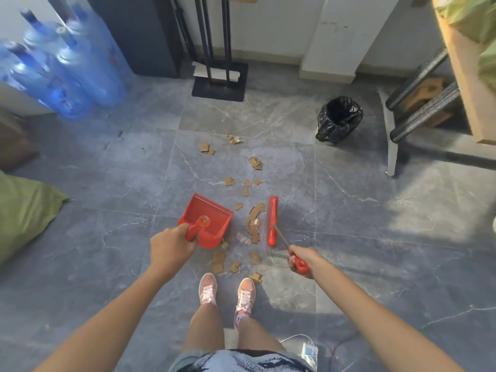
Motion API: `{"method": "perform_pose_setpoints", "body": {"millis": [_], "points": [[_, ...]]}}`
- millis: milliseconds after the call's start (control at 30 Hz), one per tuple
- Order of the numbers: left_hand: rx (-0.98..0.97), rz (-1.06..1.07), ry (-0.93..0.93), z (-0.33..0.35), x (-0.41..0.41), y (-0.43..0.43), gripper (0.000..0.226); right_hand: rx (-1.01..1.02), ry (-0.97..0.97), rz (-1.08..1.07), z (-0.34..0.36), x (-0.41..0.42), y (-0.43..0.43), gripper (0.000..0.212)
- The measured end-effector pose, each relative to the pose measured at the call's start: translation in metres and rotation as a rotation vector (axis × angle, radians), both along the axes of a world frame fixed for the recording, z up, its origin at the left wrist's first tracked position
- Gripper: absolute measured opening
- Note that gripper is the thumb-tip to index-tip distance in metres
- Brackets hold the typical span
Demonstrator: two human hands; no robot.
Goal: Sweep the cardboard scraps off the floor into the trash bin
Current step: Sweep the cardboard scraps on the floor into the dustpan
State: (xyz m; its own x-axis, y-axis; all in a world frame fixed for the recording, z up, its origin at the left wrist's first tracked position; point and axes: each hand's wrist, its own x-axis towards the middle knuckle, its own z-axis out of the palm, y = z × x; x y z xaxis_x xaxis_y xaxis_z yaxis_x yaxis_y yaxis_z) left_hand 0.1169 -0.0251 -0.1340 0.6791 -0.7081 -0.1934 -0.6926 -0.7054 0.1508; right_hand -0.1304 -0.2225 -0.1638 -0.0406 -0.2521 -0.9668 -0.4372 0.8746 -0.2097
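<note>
Several brown cardboard scraps (pixel 253 222) lie scattered over the grey tiled floor, from near my feet up toward the bin. My left hand (pixel 171 244) grips the handle of a red dustpan (pixel 208 218), which rests on the floor left of the scraps. My right hand (pixel 300 261) holds the red grip of a broom whose red head (pixel 272 220) stands on the floor just right of the densest pile. The trash bin (pixel 339 119), lined with a black bag, stands open at the far right, apart from the scraps.
Blue water bottles (pixel 67 68) stand at the far left. A black stand base (pixel 218 85) is against the back wall. A chair with grey legs (pixel 391 138) and a wooden table (pixel 467 73) crowd the right. A green cloth (pixel 24 213) lies left. My pink shoes (pixel 226 291) stand below the scraps.
</note>
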Motion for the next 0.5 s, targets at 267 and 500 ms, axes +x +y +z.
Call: {"method": "perform_pose_setpoints", "body": {"millis": [267, 500], "points": [[-0.022, 0.071, 0.038, 0.02, 0.022, -0.031, 0.034, -0.168, 0.023, 0.151, 0.033, 0.052, -0.037, 0.014], [-0.049, 0.074, 0.075, 0.018, 0.083, -0.065, 0.033, -0.279, -0.029, 0.342, 0.062, 0.153, -0.098, 0.014]]}}
